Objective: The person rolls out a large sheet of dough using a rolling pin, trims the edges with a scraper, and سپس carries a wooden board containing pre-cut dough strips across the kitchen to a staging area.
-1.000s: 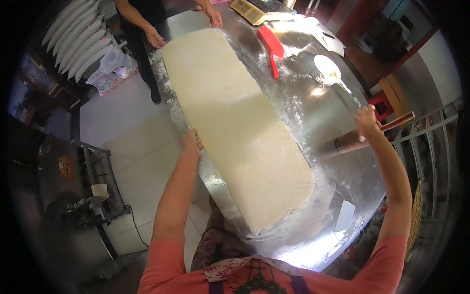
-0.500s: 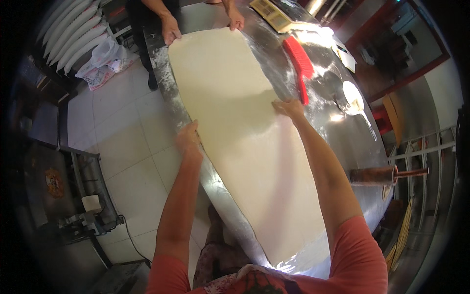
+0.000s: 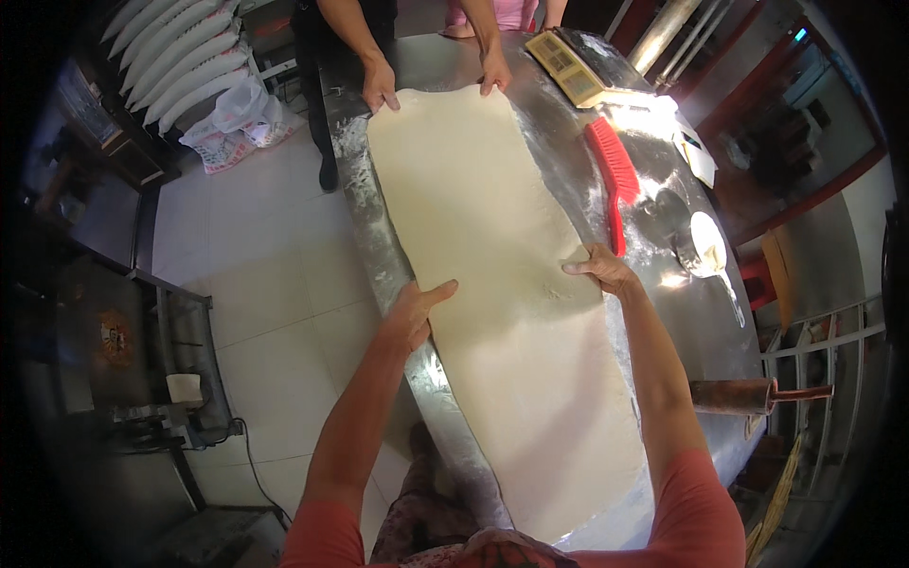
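A long, pale sheet of dough (image 3: 492, 218) stretches along the metal table from the far end towards me. My left hand (image 3: 414, 310) grips its left edge, thumb laid over the top and fingers mostly hidden below. Opposite, my right hand (image 3: 606, 269) pinches the right edge in the same way, with the thumb on the surface. At the far end a co-worker's two hands, one at the left corner (image 3: 381, 85) and one at the right corner (image 3: 494, 72), hold the sheet. Small wrinkles show in the dough near my right thumb.
Right of the dough lie a red brush (image 3: 615, 175), a white scoop-like vessel with a handle (image 3: 705, 244) and a rolling pin (image 3: 734, 397). A yellowish scale-like device (image 3: 565, 71) stands at the far right. Flour dusts the metal table (image 3: 365, 204). Stacked white sacks (image 3: 189, 66) are at far left.
The view has shifted, so everything sits lower and farther right. My thumbs now show plainly on top of the dough. Part of another person in pink has come into view at the far end.
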The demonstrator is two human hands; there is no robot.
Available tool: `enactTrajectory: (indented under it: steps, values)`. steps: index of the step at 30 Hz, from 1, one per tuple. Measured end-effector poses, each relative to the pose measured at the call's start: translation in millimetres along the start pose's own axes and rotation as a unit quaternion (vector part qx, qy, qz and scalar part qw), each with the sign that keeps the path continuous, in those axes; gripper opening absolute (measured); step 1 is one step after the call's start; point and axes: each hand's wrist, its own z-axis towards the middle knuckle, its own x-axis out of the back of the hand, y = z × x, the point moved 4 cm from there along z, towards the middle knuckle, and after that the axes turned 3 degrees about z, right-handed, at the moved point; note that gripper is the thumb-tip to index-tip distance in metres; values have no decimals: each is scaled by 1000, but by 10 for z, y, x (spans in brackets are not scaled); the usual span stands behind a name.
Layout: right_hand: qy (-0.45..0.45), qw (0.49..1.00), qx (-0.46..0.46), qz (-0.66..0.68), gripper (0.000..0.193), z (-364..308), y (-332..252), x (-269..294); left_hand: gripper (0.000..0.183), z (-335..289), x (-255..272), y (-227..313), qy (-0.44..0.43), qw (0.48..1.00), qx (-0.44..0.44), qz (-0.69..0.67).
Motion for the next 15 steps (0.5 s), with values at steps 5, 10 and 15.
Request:
enactTrajectory:
  steps: [5,10,15]
  values:
    - [-14,999,-13,48,49,-110,49,-119,47,-41,101,-232,31,999,42,-5]
    - [-2,989,-83,-126,69,-432,-174,-147,44,-12,183,-395,-43,974,-35,221]
    - [3,1000,12,29,96,-542,134,119,49,-466,-203,-219,-60,997,30,27]
